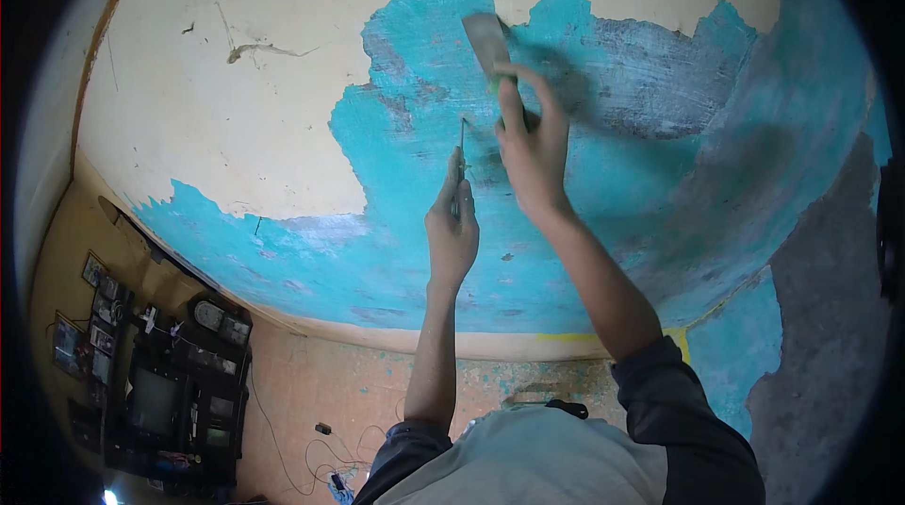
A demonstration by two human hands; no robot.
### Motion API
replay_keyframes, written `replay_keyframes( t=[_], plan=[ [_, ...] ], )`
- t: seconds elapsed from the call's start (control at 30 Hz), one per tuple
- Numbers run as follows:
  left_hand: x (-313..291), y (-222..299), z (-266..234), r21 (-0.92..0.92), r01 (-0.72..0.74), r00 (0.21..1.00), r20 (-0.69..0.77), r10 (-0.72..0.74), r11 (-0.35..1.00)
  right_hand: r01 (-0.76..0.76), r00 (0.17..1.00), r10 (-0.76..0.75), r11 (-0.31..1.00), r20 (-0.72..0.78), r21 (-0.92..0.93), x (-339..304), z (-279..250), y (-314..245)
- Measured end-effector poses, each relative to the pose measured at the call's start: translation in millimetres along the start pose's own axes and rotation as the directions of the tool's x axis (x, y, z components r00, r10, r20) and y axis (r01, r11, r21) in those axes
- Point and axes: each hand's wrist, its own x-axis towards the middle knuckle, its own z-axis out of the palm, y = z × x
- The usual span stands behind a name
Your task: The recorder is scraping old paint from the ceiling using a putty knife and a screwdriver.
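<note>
My right hand (535, 158) grips a paint scraper (485, 41), its wide metal blade held up against the wall where cream paint meets turquoise. A bit of green handle shows below the blade. Lower and to the left, my left hand (452, 230) is closed round a thin metal-shafted tool (462, 137) like a screwdriver, its handle mostly hidden by the fingers. The shaft's tip lies at a small dark spot on the wall. Around both hands is a ragged patch of turquoise paint (405, 189), bordered by cream paint (255, 132).
Grey worn plaster (650, 76) shows at the right of the patch. On the pinkish floor (325, 378) lie turquoise flakes (504, 378), thin cables (273, 444) and a small dark box (323, 429). A dark cabinet (141, 448) with a television (156, 401) stands at the lower left.
</note>
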Motion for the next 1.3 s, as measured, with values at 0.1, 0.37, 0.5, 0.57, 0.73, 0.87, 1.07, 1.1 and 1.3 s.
replay_keyframes(
  t=[0.1,0.37,0.5,0.57,0.73,0.87,1.07,1.1,1.3],
  plan=[
    [0.2,-6.8,1.4,-0.004,-0.098,0.995,-0.027,0.098,0.995,-0.011,1.000,0.011,1.000,-0.022,-0.008,-12.4,-6.9,11.2],
    [-2.3,4.5,1.6,-0.013,0.002,1.000,0.010,-0.002,1.000,-0.024,0.999,0.023,0.999,0.023,0.034,21.3,1.8,-24.1],
    [-2.7,-7.5,-1.3,0.010,-0.069,0.997,-0.019,0.069,0.998,-0.027,1.000,0.027,1.000,0.005,0.005,-24.3,-9.8,14.5],
    [-1.6,-6.1,-0.6,0.004,-0.061,0.998,-0.012,0.061,0.998,-0.068,0.998,0.069,0.996,0.011,-0.056,-25.1,-15.6,14.3],
    [-2.3,13.0,3.7,-0.052,0.047,0.999,0.022,-0.046,0.998,0.001,1.000,-0.002,0.999,0.030,0.033,13.3,-5.9,-14.7],
    [-1.7,1.4,1.0,-0.028,-0.014,1.000,-0.006,0.014,1.000,-0.026,0.999,0.025,0.999,0.019,0.032,-7.2,-8.4,1.2],
    [-3.1,7.8,3.2,-0.028,-0.004,1.000,-0.001,0.004,1.000,-0.099,0.995,0.098,0.995,0.023,0.026,-3.5,-11.9,-8.2],
    [-3.9,12.6,3.8,-0.048,0.038,0.999,0.008,-0.038,0.998,-0.083,0.996,0.081,0.993,0.025,0.083,4.2,-7.2,-16.4],
    [-3.7,14.1,1.4,-0.035,0.055,0.998,0.015,-0.054,0.998,-0.092,0.996,0.091,0.993,0.011,0.075,-12.6,-6.5,-5.2]
  ],
)
